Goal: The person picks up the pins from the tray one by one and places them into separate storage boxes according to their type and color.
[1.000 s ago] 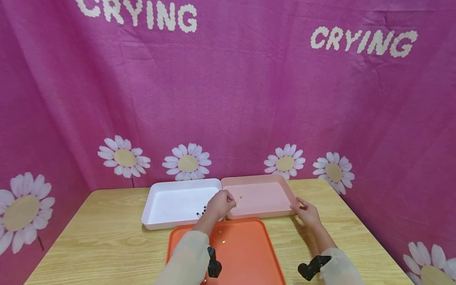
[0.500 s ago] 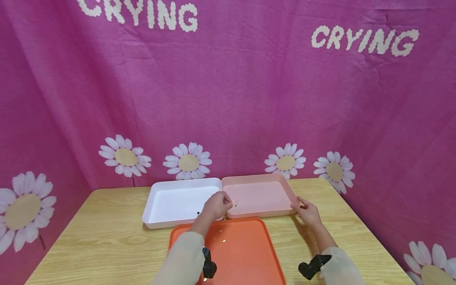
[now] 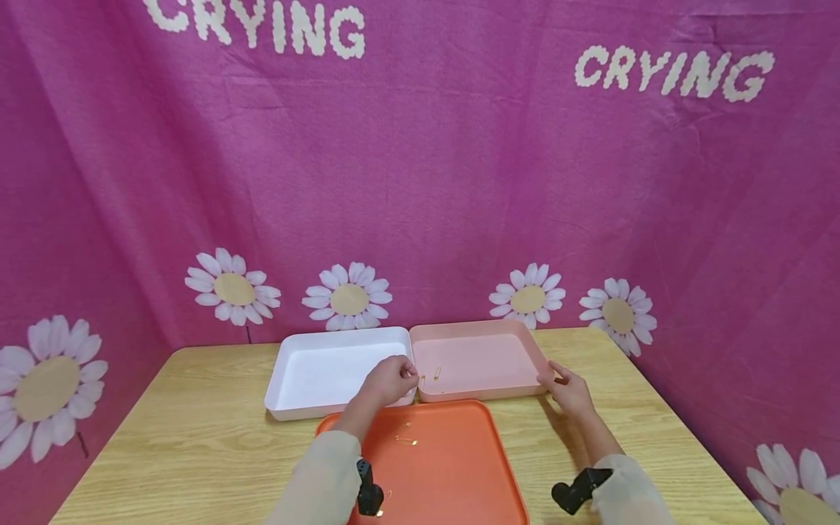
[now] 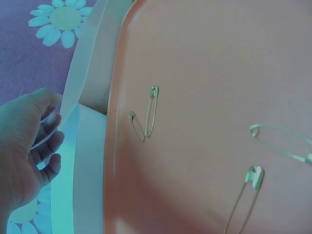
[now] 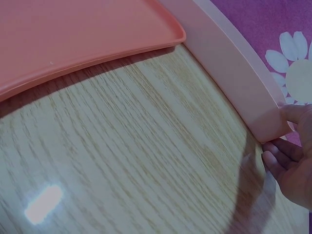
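Note:
My left hand (image 3: 391,379) hovers over the right end of the white tray (image 3: 315,368), fingers loosely bent and holding nothing. Just right of its fingertips, gold safety pins (image 3: 437,373) lie inside the pink tray (image 3: 488,357). My right hand (image 3: 569,390) grips that tray's near right corner; in the right wrist view the thumb lies at the rim and the fingers touch the outer wall low down. Several more safety pins (image 4: 152,112) are scattered on the orange tray (image 3: 453,467), seen large in the left wrist view.
White and pink trays stand side by side at the back of the wooden table (image 3: 197,437). The orange tray lies in front, close to both. Behind hangs a purple curtain (image 3: 433,182) with daisies.
My left hand has drawn back left from the pink tray to above the white one. A pin now shows beside its fingertips. Dark pieces in the white tray became hidden. The right hand stays put.

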Demonstrator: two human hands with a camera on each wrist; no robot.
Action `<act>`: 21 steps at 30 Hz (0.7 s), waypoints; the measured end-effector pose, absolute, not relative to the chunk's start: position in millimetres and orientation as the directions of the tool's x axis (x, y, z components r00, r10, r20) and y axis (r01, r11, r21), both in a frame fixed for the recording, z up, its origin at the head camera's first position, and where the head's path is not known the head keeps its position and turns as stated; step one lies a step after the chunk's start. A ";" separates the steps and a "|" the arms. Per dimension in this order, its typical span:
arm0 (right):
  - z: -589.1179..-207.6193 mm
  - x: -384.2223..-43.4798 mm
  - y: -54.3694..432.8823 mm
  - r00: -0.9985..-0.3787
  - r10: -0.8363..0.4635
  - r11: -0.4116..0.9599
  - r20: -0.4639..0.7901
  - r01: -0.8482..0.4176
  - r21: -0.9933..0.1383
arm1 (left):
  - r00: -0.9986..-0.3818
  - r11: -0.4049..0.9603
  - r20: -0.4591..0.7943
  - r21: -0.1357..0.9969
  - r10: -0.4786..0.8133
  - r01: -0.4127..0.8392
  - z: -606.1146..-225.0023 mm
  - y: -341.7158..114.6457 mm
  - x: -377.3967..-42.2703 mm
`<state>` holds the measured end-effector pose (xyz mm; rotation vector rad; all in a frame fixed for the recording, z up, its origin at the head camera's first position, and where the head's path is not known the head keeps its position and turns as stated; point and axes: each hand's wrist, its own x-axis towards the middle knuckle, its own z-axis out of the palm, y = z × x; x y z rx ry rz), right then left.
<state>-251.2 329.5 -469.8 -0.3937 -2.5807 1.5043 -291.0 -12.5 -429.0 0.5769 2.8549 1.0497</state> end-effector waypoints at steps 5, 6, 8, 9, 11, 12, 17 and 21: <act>-469.4 -252.2 329.9 -0.957 0.290 0.453 -0.004 0.141 -0.880 | -0.920 0.687 0.082 0.640 0.384 0.343 -430.3 -18.1 -289.0; -468.9 -252.0 329.7 -0.957 0.291 0.458 -0.005 0.143 -0.878 | -0.917 0.687 0.080 0.637 0.391 0.349 -431.0 -19.3 -288.4; -468.6 -252.3 329.9 -0.957 0.290 0.463 -0.009 0.149 -0.874 | -0.912 0.687 0.074 0.634 0.404 0.356 -432.5 -21.7 -286.8; -468.4 -252.5 330.1 -0.957 0.289 0.466 -0.013 0.153 -0.871 | -0.911 0.687 0.067 0.634 0.407 0.354 -433.2 -23.0 -285.8; -468.6 -253.0 330.4 -0.958 0.285 0.468 -0.023 0.160 -0.869 | -0.909 0.687 0.060 0.635 0.413 0.354 -434.2 -25.8 -284.0; -468.6 -253.0 330.5 -0.959 0.283 0.468 -0.028 0.163 -0.869 | -0.908 0.686 0.059 0.635 0.416 0.356 -434.7 -27.1 -283.2; -468.9 -251.9 330.0 -0.961 0.274 0.463 -0.038 0.166 -0.871 | -0.901 0.681 0.081 0.628 0.425 0.378 -435.6 -34.6 -279.0; -469.5 -251.7 329.7 -0.961 0.277 0.475 -0.019 0.154 -0.866 | -0.903 0.674 0.089 0.636 0.421 0.376 -435.7 -40.8 -275.4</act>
